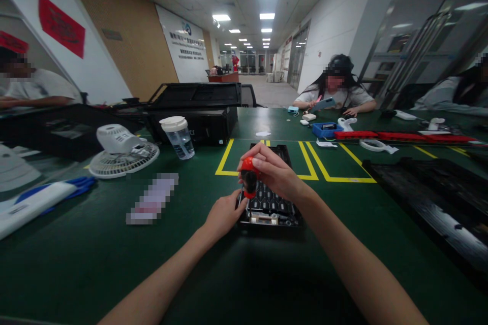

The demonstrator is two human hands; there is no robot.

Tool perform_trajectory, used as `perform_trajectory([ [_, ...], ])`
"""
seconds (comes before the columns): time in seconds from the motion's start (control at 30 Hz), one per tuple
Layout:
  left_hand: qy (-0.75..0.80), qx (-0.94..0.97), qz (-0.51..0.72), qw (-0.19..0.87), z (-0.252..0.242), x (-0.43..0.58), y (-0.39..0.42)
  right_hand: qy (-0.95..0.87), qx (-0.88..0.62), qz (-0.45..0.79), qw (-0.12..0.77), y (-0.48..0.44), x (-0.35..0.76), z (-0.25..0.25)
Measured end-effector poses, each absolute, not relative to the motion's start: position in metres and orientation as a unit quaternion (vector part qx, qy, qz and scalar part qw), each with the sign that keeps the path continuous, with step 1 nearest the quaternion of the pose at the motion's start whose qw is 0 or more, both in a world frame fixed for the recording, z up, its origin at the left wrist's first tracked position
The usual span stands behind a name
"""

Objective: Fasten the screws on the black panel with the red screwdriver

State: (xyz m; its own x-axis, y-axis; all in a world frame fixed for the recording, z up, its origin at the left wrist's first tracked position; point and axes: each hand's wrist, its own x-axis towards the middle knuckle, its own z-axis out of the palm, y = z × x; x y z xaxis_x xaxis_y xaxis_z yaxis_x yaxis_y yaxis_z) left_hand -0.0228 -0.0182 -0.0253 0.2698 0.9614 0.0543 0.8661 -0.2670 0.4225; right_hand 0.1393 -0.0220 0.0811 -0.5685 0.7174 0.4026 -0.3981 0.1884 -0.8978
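While the right hand grasps a screwdriver, its shaft points to six o'clock.
Nearer the tip, the left hand touches the black case around eight o'clock, fingers' grip unclear.

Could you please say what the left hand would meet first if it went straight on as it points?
Most likely the black case, whose left edge the left hand seems to touch; the red screwdriver looks close too, though depth is unclear.
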Motion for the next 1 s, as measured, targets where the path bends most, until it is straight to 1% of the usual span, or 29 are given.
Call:
perform_trajectory([
  [0.47,0.583,0.782,0.156,0.158,-0.0243,-0.0227,-0.0193,-0.645,-0.156,0.584,0.467,-0.0204,0.1412,0.0838],
  [0.8,0.587,0.778,0.149,0.168,-0.0215,-0.0221,-0.0195,-0.7,-0.172,0.502,0.479,-0.0203,0.1434,0.0849],
  [1.0,0.587,0.779,0.152,0.162,-0.0254,-0.0228,-0.0179,-0.714,-0.184,0.478,0.477,-0.0204,0.1434,0.0855],
])
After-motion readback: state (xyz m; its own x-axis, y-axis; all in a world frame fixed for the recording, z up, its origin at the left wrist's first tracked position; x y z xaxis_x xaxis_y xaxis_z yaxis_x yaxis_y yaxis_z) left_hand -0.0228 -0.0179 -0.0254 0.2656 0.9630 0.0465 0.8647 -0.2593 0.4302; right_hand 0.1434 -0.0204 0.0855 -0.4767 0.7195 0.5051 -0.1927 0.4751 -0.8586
